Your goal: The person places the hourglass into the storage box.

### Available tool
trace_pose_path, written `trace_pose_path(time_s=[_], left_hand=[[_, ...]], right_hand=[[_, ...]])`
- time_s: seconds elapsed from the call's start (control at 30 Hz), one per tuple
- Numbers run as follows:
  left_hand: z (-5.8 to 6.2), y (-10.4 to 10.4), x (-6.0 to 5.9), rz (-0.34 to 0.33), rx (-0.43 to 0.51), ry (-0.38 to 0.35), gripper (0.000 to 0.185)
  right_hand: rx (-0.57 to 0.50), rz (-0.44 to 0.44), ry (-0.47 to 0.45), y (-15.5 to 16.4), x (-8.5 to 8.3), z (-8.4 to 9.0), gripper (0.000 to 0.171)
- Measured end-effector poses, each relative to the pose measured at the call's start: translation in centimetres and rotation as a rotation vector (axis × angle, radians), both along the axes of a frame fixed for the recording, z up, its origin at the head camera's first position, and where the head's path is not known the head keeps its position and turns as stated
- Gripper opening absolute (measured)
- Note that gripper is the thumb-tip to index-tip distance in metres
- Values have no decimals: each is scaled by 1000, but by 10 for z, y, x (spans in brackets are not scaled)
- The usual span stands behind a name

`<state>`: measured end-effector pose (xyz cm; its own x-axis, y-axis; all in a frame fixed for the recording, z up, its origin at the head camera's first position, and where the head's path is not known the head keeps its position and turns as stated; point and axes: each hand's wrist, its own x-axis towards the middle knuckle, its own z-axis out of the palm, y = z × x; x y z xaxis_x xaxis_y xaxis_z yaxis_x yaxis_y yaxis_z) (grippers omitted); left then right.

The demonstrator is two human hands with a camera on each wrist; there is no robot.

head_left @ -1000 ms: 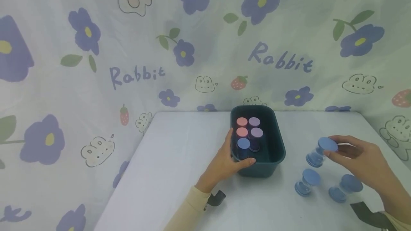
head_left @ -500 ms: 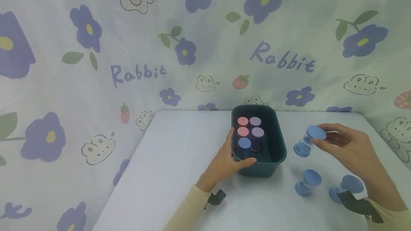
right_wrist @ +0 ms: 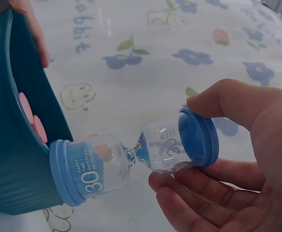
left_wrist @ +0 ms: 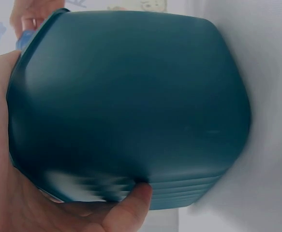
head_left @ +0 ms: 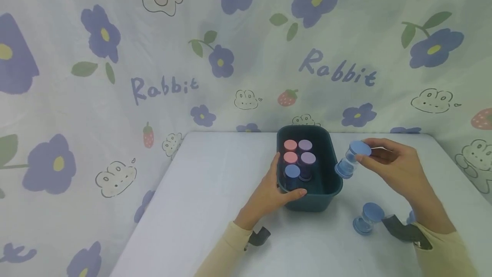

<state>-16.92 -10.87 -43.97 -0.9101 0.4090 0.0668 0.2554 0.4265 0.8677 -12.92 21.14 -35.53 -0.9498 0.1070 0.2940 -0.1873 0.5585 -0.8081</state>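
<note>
While the left hand [head_left: 270,191] grips the near left corner of the dark teal bin [head_left: 330,191], thumb hooked over the rim and fingers [left_wrist: 131,208] curled under the wall, a spare blue sand timer [head_left: 367,219] stands on the white table [head_left: 215,191] at lower right of the head view, just left of the right sleeve. Farther in, the right hand [head_left: 396,168] pinches the cap of a blue 30-minute sand timer [right_wrist: 131,162], thumb on top, fingers [right_wrist: 189,193] curled beneath. This timer is tilted, held clear of the table, its free end against the bin's right rim. Inside the bin, five timers stand upright: blue nearest, two pink, two purple [head_left: 307,158]. Beyond, a flower-and-rabbit print cloth [head_left: 153,54] fills the upper frame.
</note>
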Motion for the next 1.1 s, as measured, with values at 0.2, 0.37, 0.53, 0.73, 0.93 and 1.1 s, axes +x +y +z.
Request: trace_pose_path(time_s=[0.2,0.37,0.53,0.73,0.93,1.1], left_hand=[[0,1,2,6,-5,-17,121],[1,1,1,-6,10,4,120],[2,0,1,1,2,0,120],[1,0,2,7,-7,-11,121],[0,0,1,-14,12,2,119],[1,0,0,-19,16,4,120]], right_hand=[[-25,1,-8,-11,-5,2,50],[-21,17,5,-21,-8,5,48],[-15,37,10,-31,-13,7,47],[37,78,-49,-40,-20,0,48],[76,141,-112,-45,-27,-11,52],[84,178,-165,-49,-32,-18,54]])
